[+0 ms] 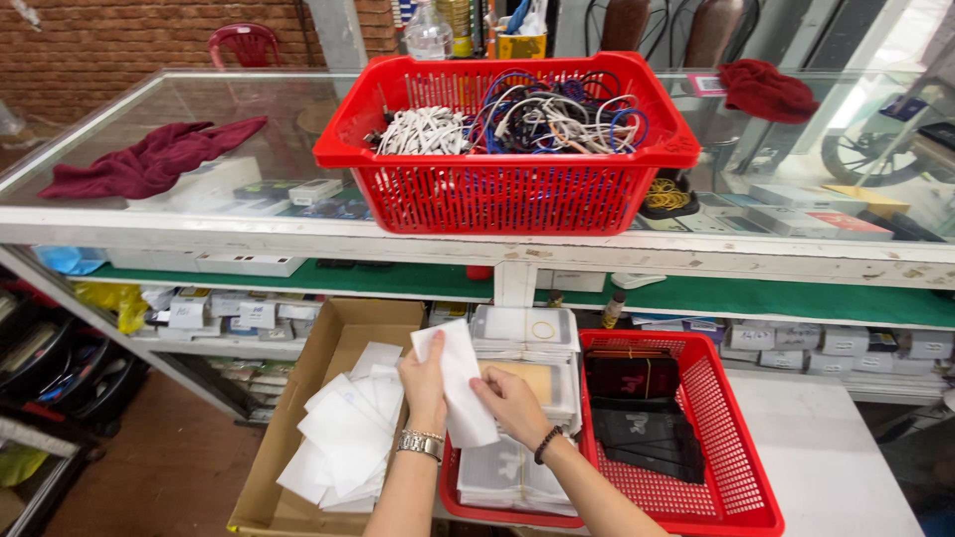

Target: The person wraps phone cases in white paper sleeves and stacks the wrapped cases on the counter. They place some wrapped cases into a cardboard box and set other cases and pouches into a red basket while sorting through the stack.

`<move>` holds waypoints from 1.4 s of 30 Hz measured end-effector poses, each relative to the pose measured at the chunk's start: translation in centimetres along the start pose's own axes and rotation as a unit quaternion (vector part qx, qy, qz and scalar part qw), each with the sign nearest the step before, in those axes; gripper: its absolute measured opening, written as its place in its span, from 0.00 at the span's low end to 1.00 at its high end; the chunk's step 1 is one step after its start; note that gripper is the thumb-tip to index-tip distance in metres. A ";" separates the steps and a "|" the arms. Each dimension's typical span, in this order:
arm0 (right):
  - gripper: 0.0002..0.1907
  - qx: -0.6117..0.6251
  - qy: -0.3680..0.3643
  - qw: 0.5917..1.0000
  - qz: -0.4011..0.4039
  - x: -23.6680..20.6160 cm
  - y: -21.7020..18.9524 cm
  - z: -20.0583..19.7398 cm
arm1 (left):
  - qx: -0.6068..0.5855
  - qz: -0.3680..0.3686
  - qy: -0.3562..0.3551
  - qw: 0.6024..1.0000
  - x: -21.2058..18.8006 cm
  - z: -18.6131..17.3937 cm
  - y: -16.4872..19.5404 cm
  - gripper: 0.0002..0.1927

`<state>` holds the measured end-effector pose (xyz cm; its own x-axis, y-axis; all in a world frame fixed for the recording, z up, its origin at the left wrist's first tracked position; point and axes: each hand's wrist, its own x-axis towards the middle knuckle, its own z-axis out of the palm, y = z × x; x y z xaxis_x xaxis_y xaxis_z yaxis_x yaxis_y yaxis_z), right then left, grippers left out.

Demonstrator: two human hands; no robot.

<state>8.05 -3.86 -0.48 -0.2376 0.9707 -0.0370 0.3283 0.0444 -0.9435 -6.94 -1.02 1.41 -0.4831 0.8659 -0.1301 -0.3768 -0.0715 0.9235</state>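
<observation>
Glass-topped worktop (129, 214) across the upper view, with two dark red cloths: one (149, 159) at the left, one (766, 89) at the far right. On the glass, one large red basket (507, 194) heaped with tangled cables (527, 119), white, blue and black. Below, at the left, one open cardboard box (328, 348) holding a loose pile of white sleeves (343, 438), too overlapped to count. Just right of the box, a second, lower red basket (741, 487): black pouches (637, 408) in its right half, clear flat packs (522, 338) stacked in its left half. Lying on a white table (826, 447).

Two hands over the seam between box and lower basket, both on one white sleeve (460, 383). Left hand (426, 383), metal watch (420, 444) at the wrist, grip closed along the sleeve's left edge, thumb and fingers pinching it. Right hand (509, 403), dark bead bracelet (546, 445) at the wrist, fingers pressed together on the sleeve's right side near the middle. Sleeve held upright and slightly tilted between the two grips, top corner above the left hand, lower end hanging down between the wrists, above the clear packs.
</observation>
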 end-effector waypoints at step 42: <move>0.38 -0.645 -0.273 0.708 -0.093 0.9 -6.8 18.4 | 0.386 -0.345 -0.100 0.850 5.1 -17.2 4.9 0.48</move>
<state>-11.24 -7.66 -0.20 -0.5878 0.7001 -0.4054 0.7231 0.6793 0.1248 -24.85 -5.45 -0.92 -0.1840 0.6423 -0.7440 0.1526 0.7664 0.6239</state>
